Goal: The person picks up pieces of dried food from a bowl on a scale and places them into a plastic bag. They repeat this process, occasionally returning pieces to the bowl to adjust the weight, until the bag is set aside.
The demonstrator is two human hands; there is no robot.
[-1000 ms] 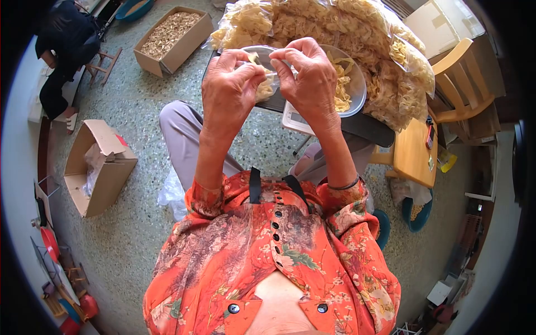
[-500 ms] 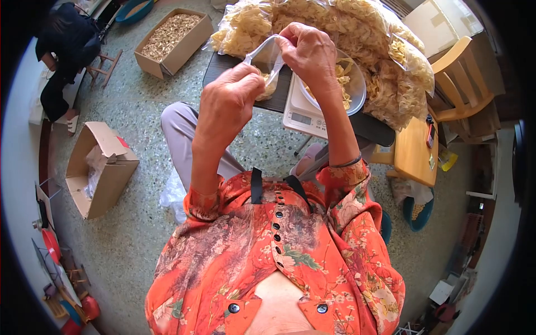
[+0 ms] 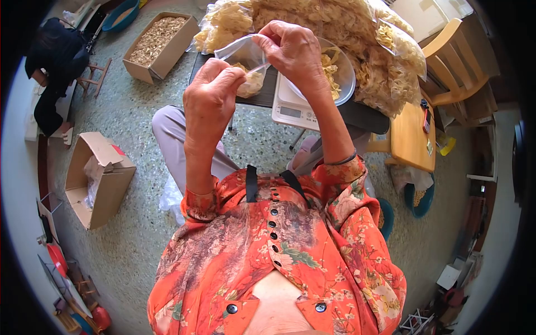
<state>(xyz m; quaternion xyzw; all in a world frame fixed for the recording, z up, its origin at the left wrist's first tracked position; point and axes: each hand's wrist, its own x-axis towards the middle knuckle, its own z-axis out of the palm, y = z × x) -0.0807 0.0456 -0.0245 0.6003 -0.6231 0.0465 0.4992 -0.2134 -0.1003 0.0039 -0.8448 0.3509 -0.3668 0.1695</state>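
Observation:
A clear plastic bag [image 3: 252, 56] with pale yellow dried pieces in its bottom hangs between my two hands. My left hand [image 3: 212, 92] pinches one side of its mouth, fingers closed. My right hand [image 3: 293, 53] grips the opposite side of the rim, also closed. Below my right wrist, a white kitchen scale [image 3: 290, 114] carries a clear bowl [image 3: 347, 84] holding yellowish dried pieces [image 3: 330, 72]. My right forearm hides part of the bowl and scale. Both rest on a dark table [image 3: 201, 66].
Filled clear bags [image 3: 357, 56] are heaped at the table's back and right. A wooden chair [image 3: 458, 67] and wooden stool [image 3: 412, 139] stand right. Leftward are a cardboard box of dried pieces [image 3: 162, 42], an open carton [image 3: 106, 184] and a seated person [image 3: 58, 56].
The bag's mouth has changed shape, and its clear side wall now shows more broadly. Both hands keep hold of it and have shifted slightly left in view, as has the whole scene.

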